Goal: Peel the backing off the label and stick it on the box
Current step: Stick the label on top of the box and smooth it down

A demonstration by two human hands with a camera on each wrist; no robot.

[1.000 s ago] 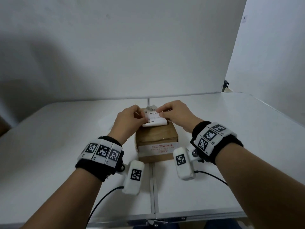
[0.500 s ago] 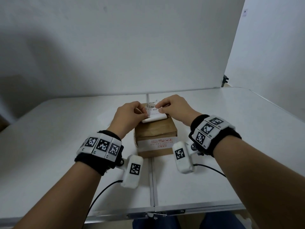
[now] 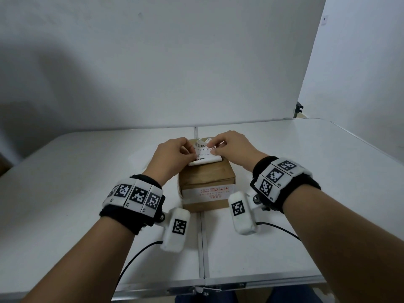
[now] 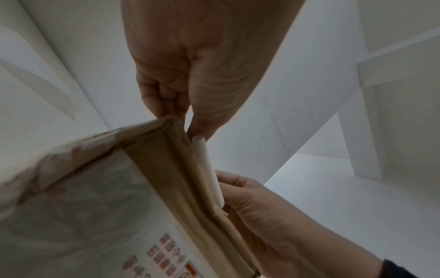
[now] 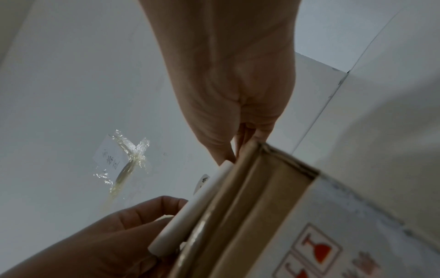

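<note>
At twelve o'clock from the person, on the white table (image 3: 284, 193), stands the brown cardboard box (image 3: 207, 178), and both hands meet over its far top edge. Against the pictures of a second and half a second ago, the label (image 3: 204, 153) shows more of its printed face lying flat toward twelve o'clock, with the barcode and a line of characters now readable, while the white roll of backing (image 3: 205, 161) curled beneath it sits just as near the middle of the lid; the box has not shifted on the table. The left hand (image 3: 172, 155), at nine o'clock of the label, has thumb and forefinger pinched on its near-left edge, the other fingers curled under. The right hand (image 3: 231, 147), at three o'clock, pinches the label's right side, thumb tip pressed on the printed face. From the left wrist view the curled sheet (image 4: 212, 169) stands off the box top, between the two hands. My reading is that the sticky far part is already going down on the lid while the backing peels off toward six o'clock, so the task is past halfway. What remains is probably drawing the backing clear and smoothing the near half; a crease or skew seems the main risk.
</note>
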